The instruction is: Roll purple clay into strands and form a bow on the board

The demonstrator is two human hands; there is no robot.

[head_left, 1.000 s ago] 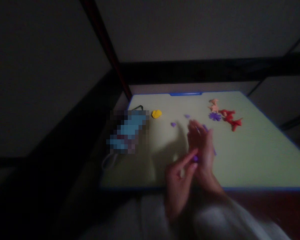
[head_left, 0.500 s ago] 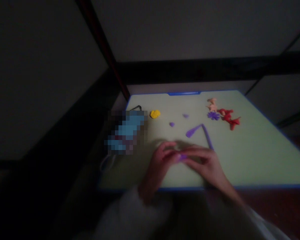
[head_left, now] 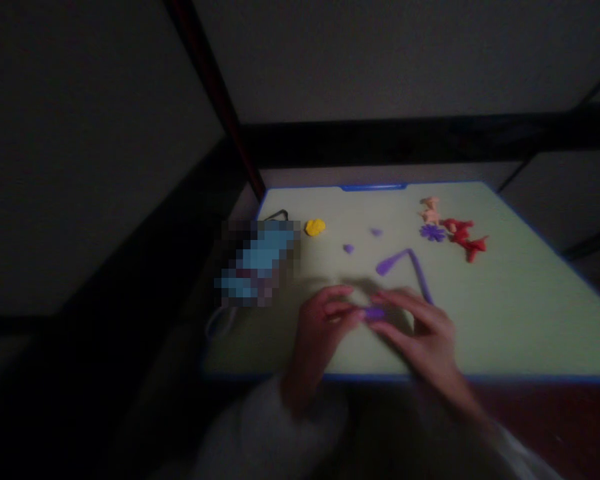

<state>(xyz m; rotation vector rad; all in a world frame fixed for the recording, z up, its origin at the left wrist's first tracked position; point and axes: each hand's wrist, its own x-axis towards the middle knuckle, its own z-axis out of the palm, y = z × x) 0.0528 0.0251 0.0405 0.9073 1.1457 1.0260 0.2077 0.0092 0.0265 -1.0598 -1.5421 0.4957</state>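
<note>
Purple lump (head_left: 375, 313) between hands (head_left: 433, 340), pale board (head_left: 505, 313) beneath

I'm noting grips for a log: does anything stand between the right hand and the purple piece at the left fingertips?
Nothing visible does. The left hand pinches the purple piece, and the right hand is right beside it; blur hides whether they touch.

Pixelated object (head_left: 260, 260) at left edge of surface (head_left: 520, 320). Lump (head_left: 315, 227) to its right, toward far-left corner. Small piece (head_left: 349, 249) right of lump, nearer; second piece (head_left: 377, 232) behind and right. Bent strip (head_left: 420, 275) mid-surface, before both. Flower-shaped piece (head_left: 433, 233) toward far-right corner; back figures (head_left: 431, 216) behind it, side figures (head_left: 461, 235) right. Held piece (head_left: 375, 313) between left hand (head_left: 324, 325) and right hand (head_left: 427, 328), toward near edge.
</note>
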